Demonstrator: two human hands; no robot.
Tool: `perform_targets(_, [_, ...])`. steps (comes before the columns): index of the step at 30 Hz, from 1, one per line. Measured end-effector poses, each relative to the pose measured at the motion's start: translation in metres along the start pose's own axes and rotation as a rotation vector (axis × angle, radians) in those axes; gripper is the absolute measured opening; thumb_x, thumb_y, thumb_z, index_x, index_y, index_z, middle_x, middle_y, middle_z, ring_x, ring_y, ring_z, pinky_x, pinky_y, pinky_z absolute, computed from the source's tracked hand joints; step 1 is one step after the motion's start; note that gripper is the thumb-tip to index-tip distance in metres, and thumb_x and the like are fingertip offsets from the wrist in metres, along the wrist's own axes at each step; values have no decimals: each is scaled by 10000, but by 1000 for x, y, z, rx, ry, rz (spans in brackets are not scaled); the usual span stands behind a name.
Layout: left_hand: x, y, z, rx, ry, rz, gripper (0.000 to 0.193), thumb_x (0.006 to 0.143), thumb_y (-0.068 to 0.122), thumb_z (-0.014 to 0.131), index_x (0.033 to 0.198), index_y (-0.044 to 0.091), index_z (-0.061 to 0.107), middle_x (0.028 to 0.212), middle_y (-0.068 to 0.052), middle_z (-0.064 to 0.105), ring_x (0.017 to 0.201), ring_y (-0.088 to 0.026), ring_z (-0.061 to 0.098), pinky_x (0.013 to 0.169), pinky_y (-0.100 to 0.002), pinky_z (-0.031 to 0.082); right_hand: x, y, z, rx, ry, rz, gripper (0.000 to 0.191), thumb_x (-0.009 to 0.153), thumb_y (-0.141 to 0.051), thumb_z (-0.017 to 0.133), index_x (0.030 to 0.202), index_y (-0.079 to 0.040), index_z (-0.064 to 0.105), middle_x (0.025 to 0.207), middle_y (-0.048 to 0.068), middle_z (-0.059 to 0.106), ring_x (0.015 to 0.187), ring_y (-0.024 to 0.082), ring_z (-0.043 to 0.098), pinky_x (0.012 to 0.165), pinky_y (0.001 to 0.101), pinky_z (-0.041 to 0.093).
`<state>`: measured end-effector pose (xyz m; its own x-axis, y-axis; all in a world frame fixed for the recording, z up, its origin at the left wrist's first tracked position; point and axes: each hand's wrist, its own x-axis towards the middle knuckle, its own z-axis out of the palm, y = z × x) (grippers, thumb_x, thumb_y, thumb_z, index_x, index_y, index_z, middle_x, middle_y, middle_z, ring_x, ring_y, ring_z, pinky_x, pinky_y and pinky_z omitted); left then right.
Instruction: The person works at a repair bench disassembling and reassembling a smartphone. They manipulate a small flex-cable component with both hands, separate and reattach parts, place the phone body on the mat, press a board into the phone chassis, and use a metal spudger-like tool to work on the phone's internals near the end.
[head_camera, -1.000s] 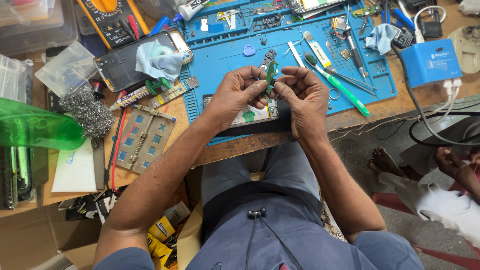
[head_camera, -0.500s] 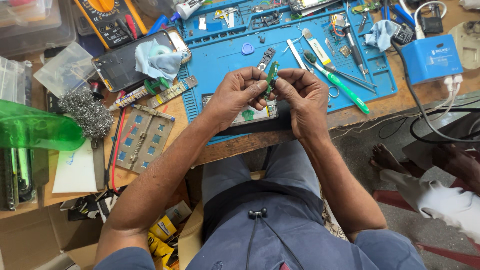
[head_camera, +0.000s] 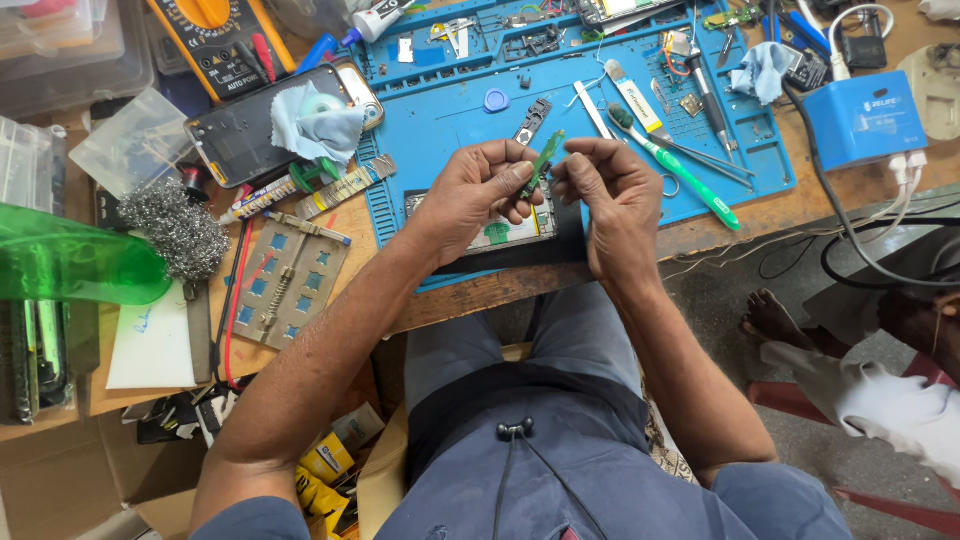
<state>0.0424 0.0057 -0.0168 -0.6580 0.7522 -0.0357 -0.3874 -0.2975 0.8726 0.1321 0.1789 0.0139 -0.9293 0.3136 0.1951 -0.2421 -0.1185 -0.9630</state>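
Above blue mat (head_camera: 470, 110), hands pinch green board (head_camera: 544, 160).

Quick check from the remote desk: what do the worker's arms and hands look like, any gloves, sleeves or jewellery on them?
Both arms are bare from the upper arm down. The left hand and right hand wear no gloves, and no rings, watch or bands show. Short blue-grey sleeves end above the elbows, matching the shirt.

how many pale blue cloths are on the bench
2: one crumpled pale blue cloth lies on the dark phone at the left; another pale blue cloth sits at the blue mat's right end. Clutter may hide more.
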Motion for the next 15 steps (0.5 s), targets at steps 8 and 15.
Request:
perform_targets(8, [-3, 6, 3, 53, -21, -47, 256, 1069, 209, 619, 1216, 6, 671, 837, -39, 684, 689, -67, 632, 605, -206, 518, 6, -34, -14, -871, -247, -711, 305, 922, 30, 825, 1191, -80, 733, 1179, 80, 733, 1097, 258, 699, 948, 370, 551])
perform_targets(15, [-17, 27, 24, 961, 134, 732, 174, 1040, 153, 708, 1163, 31, 688, 1070, -99, 711, 933, -196, 724, 780, -286, 595, 5, -27, -20, -854, -163, -620, 223, 933, 32, 833, 1112, -80, 760, 1092, 63, 739, 1018, 220, 709, 866, 342, 555])
